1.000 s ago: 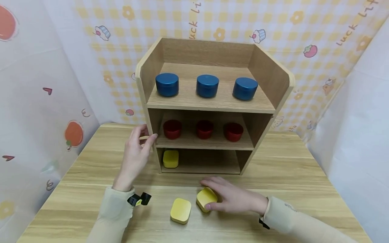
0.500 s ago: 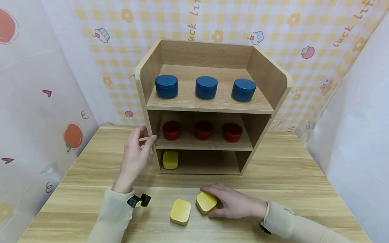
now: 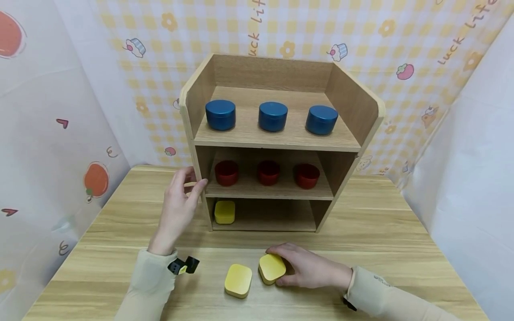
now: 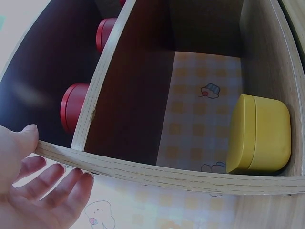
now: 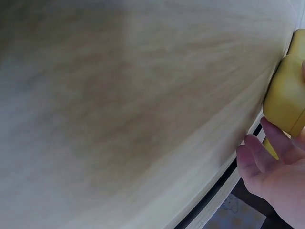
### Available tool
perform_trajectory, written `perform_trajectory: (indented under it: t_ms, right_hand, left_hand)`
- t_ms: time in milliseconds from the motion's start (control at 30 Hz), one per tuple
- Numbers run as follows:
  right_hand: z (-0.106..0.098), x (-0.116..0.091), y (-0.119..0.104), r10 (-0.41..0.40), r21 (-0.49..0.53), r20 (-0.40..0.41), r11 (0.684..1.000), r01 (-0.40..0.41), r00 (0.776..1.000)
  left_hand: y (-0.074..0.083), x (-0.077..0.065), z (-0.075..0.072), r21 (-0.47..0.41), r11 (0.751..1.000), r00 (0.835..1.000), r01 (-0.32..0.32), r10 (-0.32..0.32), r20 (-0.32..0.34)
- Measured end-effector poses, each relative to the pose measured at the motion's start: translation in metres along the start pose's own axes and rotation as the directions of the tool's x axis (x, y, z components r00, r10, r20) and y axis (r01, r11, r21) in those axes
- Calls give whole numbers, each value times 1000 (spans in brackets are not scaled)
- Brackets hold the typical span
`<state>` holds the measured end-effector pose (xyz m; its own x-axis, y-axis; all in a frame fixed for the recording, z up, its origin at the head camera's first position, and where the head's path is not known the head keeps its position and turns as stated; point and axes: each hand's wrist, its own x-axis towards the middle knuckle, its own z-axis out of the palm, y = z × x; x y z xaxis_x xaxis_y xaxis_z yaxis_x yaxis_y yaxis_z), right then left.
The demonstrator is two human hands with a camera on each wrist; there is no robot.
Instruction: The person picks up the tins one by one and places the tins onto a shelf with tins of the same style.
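My right hand (image 3: 307,267) grips a yellow rounded-square tin (image 3: 272,266) by its sides, thumb at the near side and fingers at the far side. Just left of it, a second yellow tin (image 3: 238,280) lies on the table. My left hand (image 3: 178,207) holds the left side panel of a wooden shelf (image 3: 269,195), its thumb at the panel's front edge and the fingers along the outer face. On the bottom tier, beside that panel, sits a third yellow tin (image 4: 262,136). The right wrist view shows the gripped tin (image 5: 286,93) against the fingers.
Three blue round tins (image 3: 273,117) stand in a row on the top tier. Below them, three red round tins (image 3: 268,173) line the middle tier. The wooden table (image 3: 385,232) is bounded by patterned cloth (image 3: 289,26) at the back and sides.
My right hand has drawn slightly nearer and closed its thumb and fingers around the sides of the yellow tin. My left hand stays at the shelf's side panel.
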<state>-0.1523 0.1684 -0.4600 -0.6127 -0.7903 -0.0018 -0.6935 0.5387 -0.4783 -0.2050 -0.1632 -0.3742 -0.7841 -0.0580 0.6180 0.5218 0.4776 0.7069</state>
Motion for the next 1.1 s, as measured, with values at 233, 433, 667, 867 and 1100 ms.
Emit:
perform_trajectory:
  t_ms: [233, 433, 667, 867, 1100]
  right_hand:
    - [-1, 2, -3, 24, 33, -13, 999, -23, 1000]
    - [-8, 4, -8, 82, 59, -67, 995, -78, 994]
    - [-22, 20, -8, 94, 164, -211, 985, -59, 973]
    - [-31, 36, -5, 177, 228, -254, 966, -119, 951]
    - [-34, 53, 2, 296, 242, -258, 941, -235, 920]
  left_hand:
    - [0, -1, 1, 4, 1000, 1000, 4, -4, 3]
    - [-1, -1, 1, 2, 1000, 1000, 13, -13, 12]
    - [-1, -1, 0, 6, 1000, 1000, 13, -13, 10]
    - [0, -1, 0, 7, 1000, 1000, 9, -9, 10]
    - [0, 0, 0, -1, 1000, 1000, 12, -11, 7]
